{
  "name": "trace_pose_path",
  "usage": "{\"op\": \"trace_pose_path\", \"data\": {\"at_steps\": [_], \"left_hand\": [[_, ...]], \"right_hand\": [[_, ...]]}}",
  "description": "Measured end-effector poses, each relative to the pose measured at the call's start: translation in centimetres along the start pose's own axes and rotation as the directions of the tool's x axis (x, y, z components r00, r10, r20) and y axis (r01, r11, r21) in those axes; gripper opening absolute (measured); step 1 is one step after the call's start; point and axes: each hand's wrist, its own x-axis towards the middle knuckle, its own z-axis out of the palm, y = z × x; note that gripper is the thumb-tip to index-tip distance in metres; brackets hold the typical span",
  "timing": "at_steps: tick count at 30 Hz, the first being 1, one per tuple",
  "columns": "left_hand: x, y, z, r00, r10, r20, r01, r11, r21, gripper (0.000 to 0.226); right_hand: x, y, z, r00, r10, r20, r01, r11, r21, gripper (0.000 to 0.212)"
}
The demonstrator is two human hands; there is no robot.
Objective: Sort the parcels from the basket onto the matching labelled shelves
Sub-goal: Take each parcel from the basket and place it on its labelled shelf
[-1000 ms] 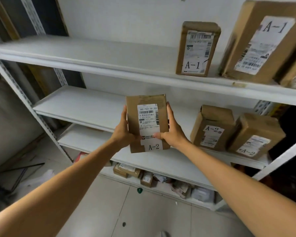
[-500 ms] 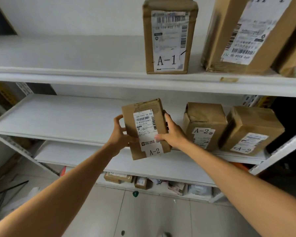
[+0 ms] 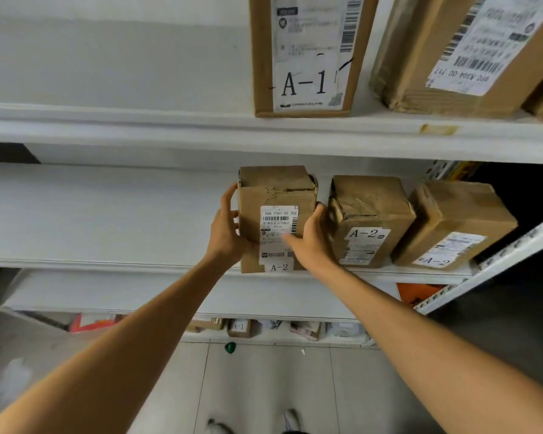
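Cardboard A-2 parcel [image 3: 276,189] held between left hand [image 3: 226,233] and right hand [image 3: 308,239], fingers [image 3: 229,195] curled round its sides, tips partly hidden.

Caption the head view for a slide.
Left hand and right hand hold an A-2 parcel upright on the shelf, beside two A-2 parcels.

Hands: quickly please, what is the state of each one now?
Left hand: grips the A-2 parcel by its left side.
Right hand: grips its right side.

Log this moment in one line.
parcel: A-2 | left hand: grips it | right hand: grips it | place: middle shelf, beside A-2 box
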Motion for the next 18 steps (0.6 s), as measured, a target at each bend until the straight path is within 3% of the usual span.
{"op": "trace_pose_path", "data": {"at_steps": [2,11,18], "left_hand": [[0.6,-0.7,0.8,1.000,0.016,-0.010,-0.016,1.000,0.013,0.106],[0.8,-2.4,1.9,0.997,0.064,-0.032,-0.062,0.997,0.041,0.085],[0.1,-3.5,1.9,0.998,0.036,-0.050,-0.026,0.980,0.195,0.077]], "right_hand": [[0.1,0.2,0.1,0.997,0.071,0.018,-0.071,0.997,-0.022,0.099],[-0.3,1.2,-0.6,0.994,0.111,-0.002,-0.111,0.994,0.024,0.109],[0.1,-0.3,-1.6,0.975,0.183,0.128,-0.170,0.980,-0.105,0.100]]}}
